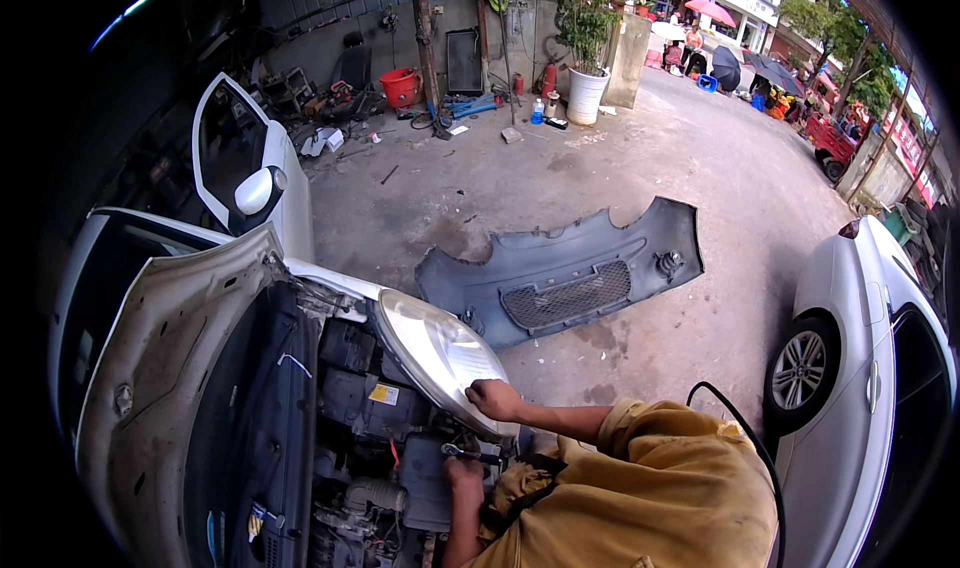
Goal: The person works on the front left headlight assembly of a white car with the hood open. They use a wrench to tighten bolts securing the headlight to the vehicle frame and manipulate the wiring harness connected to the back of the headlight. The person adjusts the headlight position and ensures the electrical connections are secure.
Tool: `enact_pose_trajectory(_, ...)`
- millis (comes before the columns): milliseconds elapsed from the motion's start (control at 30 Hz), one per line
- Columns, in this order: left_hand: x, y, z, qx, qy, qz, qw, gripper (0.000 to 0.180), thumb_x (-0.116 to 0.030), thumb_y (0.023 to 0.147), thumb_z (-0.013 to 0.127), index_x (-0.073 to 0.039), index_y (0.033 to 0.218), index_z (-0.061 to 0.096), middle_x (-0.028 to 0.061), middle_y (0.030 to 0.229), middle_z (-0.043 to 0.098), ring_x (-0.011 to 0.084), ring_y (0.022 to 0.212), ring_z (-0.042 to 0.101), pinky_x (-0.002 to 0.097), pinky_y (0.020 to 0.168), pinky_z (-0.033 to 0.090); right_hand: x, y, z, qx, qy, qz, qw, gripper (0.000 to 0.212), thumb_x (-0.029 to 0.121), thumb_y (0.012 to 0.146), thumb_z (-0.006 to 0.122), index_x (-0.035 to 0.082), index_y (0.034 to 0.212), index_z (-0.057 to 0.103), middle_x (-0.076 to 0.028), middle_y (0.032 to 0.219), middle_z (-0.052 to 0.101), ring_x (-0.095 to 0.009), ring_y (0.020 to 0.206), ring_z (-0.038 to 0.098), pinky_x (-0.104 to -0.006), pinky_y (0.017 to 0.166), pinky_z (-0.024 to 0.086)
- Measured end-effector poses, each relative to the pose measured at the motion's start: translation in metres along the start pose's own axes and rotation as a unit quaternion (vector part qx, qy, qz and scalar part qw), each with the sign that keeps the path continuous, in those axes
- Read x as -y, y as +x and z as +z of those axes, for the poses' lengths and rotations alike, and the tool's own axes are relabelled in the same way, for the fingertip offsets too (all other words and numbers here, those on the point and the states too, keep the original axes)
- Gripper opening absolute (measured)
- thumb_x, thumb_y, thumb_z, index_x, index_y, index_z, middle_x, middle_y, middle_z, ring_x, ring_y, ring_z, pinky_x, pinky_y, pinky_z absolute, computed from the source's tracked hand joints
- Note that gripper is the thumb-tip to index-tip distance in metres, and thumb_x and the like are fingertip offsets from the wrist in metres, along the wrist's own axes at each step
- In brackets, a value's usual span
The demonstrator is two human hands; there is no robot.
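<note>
Concrete floor of an open-sided workshop runs out to the street, with a red bucket and a potted plant on the far side, a silver car on the right, and a loose dark bumper lying in the middle. At near left stands a car with its hood raised, where the left hand grasps a ratchet wrench low beside the headlight. Clenched, the right hand touches the headlight's near right edge; whether it holds anything small, I cannot tell.
</note>
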State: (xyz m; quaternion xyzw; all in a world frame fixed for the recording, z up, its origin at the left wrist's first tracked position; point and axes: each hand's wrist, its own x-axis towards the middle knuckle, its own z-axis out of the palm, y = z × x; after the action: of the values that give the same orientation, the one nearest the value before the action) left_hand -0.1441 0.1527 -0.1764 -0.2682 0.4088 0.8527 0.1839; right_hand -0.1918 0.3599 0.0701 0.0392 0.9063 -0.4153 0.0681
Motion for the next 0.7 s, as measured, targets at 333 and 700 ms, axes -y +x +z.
enact_pose_trajectory(333, -0.056, -0.063, 0.146, -0.099, 0.009, 0.007, 0.995, 0.036, -0.046, 0.095, 0.042, -0.01, 0.09, 0.044, 0.0038, 0.067, 0.047, 0.0137, 0.048, 0.044, 0.0293, 0.044, 0.042, -0.057, -0.053, 0.013, 0.084, 0.009, 0.058, 0.995, 0.043, 0.041, 0.09, 0.047, 0.002, 0.096, 0.063, -0.024, 0.091, 0.063, -0.04, 0.087, 0.06, -0.0441, 0.077, 0.047)
enact_pose_trajectory(700, -0.043, -0.043, 0.178, -0.141, -0.194, -0.11, 0.965, 0.04, -0.046, 0.096, 0.035, -0.007, 0.097, 0.043, 0.0041, 0.072, 0.048, 0.0208, 0.064, 0.051, 0.0371, 0.066, 0.052, -0.07, -0.054, 0.021, 0.034, 0.109, 0.114, 0.987, 0.034, 0.033, 0.088, 0.05, 0.002, 0.097, 0.061, -0.025, 0.091, 0.062, -0.04, 0.085, 0.06, -0.0453, 0.074, 0.047)
